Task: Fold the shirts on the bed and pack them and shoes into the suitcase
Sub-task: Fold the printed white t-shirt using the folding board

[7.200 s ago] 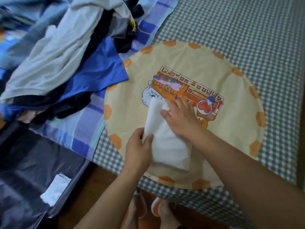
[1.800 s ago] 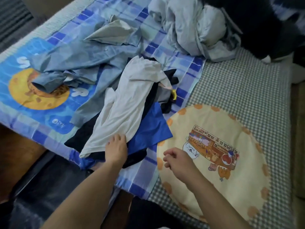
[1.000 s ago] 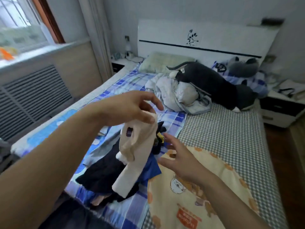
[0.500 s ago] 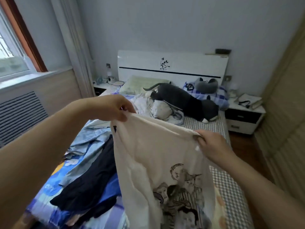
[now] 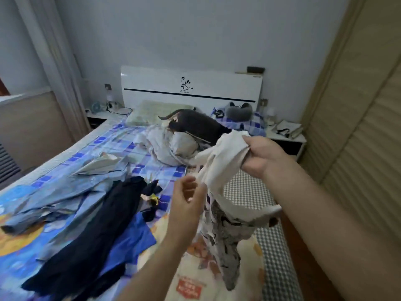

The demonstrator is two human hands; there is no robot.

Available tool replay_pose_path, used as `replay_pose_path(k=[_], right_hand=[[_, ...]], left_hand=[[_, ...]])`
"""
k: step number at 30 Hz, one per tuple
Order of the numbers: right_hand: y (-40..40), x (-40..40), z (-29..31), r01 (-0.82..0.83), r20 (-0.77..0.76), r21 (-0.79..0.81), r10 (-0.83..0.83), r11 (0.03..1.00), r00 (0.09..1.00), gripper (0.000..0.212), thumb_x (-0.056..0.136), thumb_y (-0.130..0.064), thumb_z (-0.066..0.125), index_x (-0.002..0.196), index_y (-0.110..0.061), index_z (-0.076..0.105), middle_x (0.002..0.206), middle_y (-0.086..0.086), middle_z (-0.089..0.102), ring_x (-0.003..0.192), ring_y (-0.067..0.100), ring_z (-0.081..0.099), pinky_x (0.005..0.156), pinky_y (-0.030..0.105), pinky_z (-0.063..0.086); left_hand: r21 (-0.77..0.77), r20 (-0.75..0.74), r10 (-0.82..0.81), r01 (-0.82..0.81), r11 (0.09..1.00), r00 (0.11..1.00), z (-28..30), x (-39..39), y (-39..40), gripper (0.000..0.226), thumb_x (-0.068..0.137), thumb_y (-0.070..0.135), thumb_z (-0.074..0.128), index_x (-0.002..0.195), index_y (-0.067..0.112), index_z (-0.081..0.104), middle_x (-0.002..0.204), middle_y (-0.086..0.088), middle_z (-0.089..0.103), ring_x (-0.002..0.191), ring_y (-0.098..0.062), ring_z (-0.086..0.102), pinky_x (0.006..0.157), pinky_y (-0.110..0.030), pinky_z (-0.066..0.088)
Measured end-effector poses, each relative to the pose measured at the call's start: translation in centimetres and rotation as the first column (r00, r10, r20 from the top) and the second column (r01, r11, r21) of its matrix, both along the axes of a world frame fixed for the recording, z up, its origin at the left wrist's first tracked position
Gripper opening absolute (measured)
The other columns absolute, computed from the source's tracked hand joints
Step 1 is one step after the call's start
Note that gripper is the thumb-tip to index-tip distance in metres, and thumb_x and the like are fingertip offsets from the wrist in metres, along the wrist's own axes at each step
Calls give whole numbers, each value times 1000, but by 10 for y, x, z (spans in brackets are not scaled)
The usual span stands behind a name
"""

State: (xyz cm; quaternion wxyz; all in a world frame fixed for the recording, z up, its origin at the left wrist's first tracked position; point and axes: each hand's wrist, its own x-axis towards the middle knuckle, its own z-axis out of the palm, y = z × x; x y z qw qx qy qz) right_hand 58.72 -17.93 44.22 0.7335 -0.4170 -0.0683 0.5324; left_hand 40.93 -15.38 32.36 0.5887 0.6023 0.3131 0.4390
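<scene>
Above the bed's (image 5: 249, 192) near right corner, the right hand (image 5: 260, 157) grips the bunched cream shirt (image 5: 219, 168), its print crumpled and unreadable, while the left hand (image 5: 188, 200) pinches its edge, checkered sheet beyond bare.

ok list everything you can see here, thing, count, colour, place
white shirt: 1, cream with dark print, held up over the bed
black garment: 1, black, near left of bed
blue garment: 1, bright blue, under the black one
light blue garment: 1, pale blue, left of bed
round mat: 1, yellow-orange, near bed edge
plush toy: 1, dark grey, by the pillows
headboard: 1, white, far wall
nightstand: 1, white, right of bed
hands: left pinching the shirt, right gripping it
</scene>
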Motion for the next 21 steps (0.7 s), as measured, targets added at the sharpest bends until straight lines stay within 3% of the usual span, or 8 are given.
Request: replay_pose_path(k=[3, 6, 8, 10, 12, 15, 18, 21], right_hand=[[14, -15, -9, 19, -125, -16, -21, 1000, 992, 28, 106, -6, 34, 98, 8, 57, 91, 17, 63, 82, 27, 61, 94, 38, 51], [19, -22, -16, 69, -185, 9, -66, 998, 980, 33, 108, -7, 28, 97, 9, 54, 87, 19, 63, 76, 30, 61, 98, 40, 49], [13, -17, -14, 72, -163, 27, -67, 997, 984, 35, 108, -7, 27, 97, 9, 56, 77, 22, 69, 72, 32, 65, 86, 42, 54], [8, -8, -12, 90, -171, 19, -86, 996, 982, 34, 108, -4, 27, 105, 10, 57, 88, 24, 70, 84, 32, 67, 90, 43, 52], [4, 0, -12, 117, -183, 7, -113, 993, 977, 32, 107, -2, 27, 114, 10, 56, 100, 22, 67, 95, 30, 65, 89, 42, 51], [-1, 9, -15, 120, -214, -19, -121, 993, 969, 32, 107, -1, 32, 123, 8, 58, 104, 22, 68, 105, 31, 65, 90, 43, 53], [-13, 15, -15, 111, -247, -1, -108, 994, 963, 29, 105, 0, 36, 119, 11, 59, 122, 24, 67, 118, 33, 64, 105, 43, 49], [-29, 23, -10, 115, -240, 33, -104, 993, 965, 26, 103, 0, 39, 106, 13, 61, 120, 26, 67, 116, 36, 65, 106, 46, 47]], left_hand=[[-33, -194, -182, 179, 983, 964, -52, 29, -26, 63, 81, 43, 81, 130, 36, 44, 119, 17, 60, 107, 3, 60, 87, -20, 53], [-28, -285, 20, -29, 999, 958, -79, 45, -2, 32, 87, 33, 76, 112, 34, 55, 98, 14, 67, 88, 3, 63, 81, -29, 52], [29, -440, 50, -42, 999, 897, -87, 39, 15, 8, 94, 28, 69, 93, 31, 61, 85, 12, 66, 79, -4, 62, 69, -23, 44], [57, -508, 46, -20, 998, 860, -95, 32, 25, 7, 97, 30, 64, 91, 26, 65, 84, 11, 66, 78, -9, 62, 57, -15, 41], [6, -453, -9, 13, 1000, 892, -98, 28, 25, 16, 96, 36, 67, 105, 23, 66, 100, 10, 68, 90, -5, 63, 66, -10, 47], [45, -507, -90, 130, 991, 858, -110, 28, 28, 45, 90, 30, 74, 131, 25, 57, 124, 14, 60, 115, -3, 57, 98, -23, 45], [132, -628, -19, 131, 983, 778, -120, 29, 45, 57, 88, 29, 75, 140, 27, 52, 129, 12, 56, 117, -8, 54, 100, -31, 45], [180, -663, 17, 137, 974, 748, -122, 38, 50, 31, 90, 33, 70, 120, 27, 65, 114, 9, 63, 106, -14, 59, 87, -34, 48]])
